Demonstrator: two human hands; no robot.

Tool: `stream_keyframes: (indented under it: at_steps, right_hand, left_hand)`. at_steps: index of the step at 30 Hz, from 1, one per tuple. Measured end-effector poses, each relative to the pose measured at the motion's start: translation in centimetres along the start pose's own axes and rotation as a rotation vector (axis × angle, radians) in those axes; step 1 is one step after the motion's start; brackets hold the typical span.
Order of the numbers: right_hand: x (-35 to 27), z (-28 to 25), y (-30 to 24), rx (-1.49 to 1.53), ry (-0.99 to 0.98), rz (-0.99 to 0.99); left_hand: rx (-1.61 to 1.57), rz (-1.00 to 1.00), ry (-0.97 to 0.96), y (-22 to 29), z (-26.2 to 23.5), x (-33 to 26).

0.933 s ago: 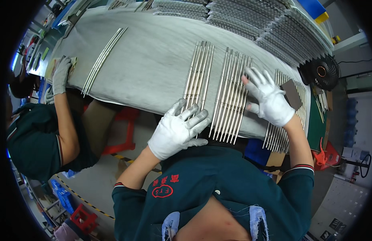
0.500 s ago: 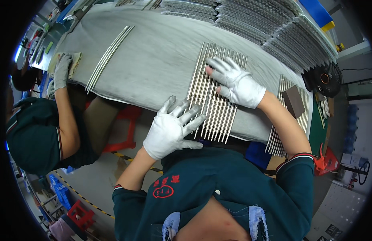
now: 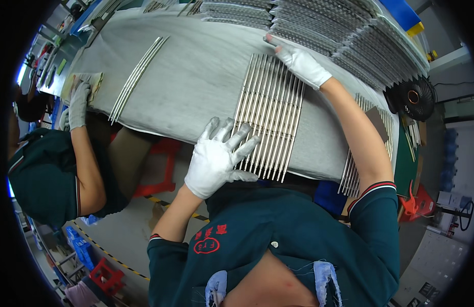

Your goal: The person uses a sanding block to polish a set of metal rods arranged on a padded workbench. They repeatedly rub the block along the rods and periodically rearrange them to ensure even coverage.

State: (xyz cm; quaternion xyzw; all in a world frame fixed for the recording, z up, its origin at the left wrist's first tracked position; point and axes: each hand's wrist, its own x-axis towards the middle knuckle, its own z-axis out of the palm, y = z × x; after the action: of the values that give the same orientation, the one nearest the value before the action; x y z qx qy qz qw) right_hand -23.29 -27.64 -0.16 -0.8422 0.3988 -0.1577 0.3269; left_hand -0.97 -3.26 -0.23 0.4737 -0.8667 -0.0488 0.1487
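A row of thin, shiny metal rods point(image 3: 270, 112) lies side by side on the grey cloth-covered table point(image 3: 196, 71), its near ends reaching the table's front edge. My left hand point(image 3: 216, 158), in a white glove with greyed fingertips, rests with fingers spread over the near left corner of the row. At the far end of the rods is my right hand point(image 3: 302, 64), gloved in white too, its fingers stretched out and grasping nothing. Bare fingertips show on that glove. Part of the row's far right corner is hidden under the right hand.
Several rods point(image 3: 139, 77) lie apart to the left. More rods point(image 3: 352, 169) with a brown block point(image 3: 375, 123) on them lie right, near a black fan point(image 3: 413, 97). Wrapped stacks point(image 3: 318, 25) line the back. A co-worker's gloved hand point(image 3: 79, 102) rests on a yellowish cloth at far left.
My right hand has moved off the middle of the rods toward their far end. The rods now lie more evenly lined up, shifted slightly left. My left hand stays at the near corner.
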Motion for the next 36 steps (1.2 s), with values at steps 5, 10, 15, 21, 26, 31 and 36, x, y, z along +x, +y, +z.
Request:
stream_keyframes:
  at_steps: [5,10,15,21,26,31,36]
  right_hand:
    - [0.5,2.4,-2.6,-0.465,0.010,-0.353]
    - [1.8,4.2,-2.8,-0.594,-0.079,-0.475]
    - [0.3,4.0,-1.9,-0.613,-0.062,-0.464]
    - [-2.8,1.7,-0.5,-0.615,-0.117,-0.420]
    - [-4.5,0.5,0.8,-0.616,-0.072,-0.436]
    - [-3.6,1.2,-0.2,-0.594,-0.096,-0.409]
    - [-0.9,3.4,-0.9,-0.623,-0.013,-0.472]
  left_hand:
    - [-0.004,-0.008,-0.050,0.5,-0.6,0.3]
    - [-0.061,0.123,-0.117,1.7,-0.4,1.3]
    - [-0.081,0.286,-0.207,2.8,-0.3,2.7]
    - [-0.121,0.458,-0.230,4.2,1.1,4.2]
    - [-0.160,0.541,-0.188,5.0,2.7,4.7]
    - [-0.177,0.492,-0.211,4.3,1.7,4.2]
    - [-0.115,0.390,-0.217,2.6,0.4,2.7]
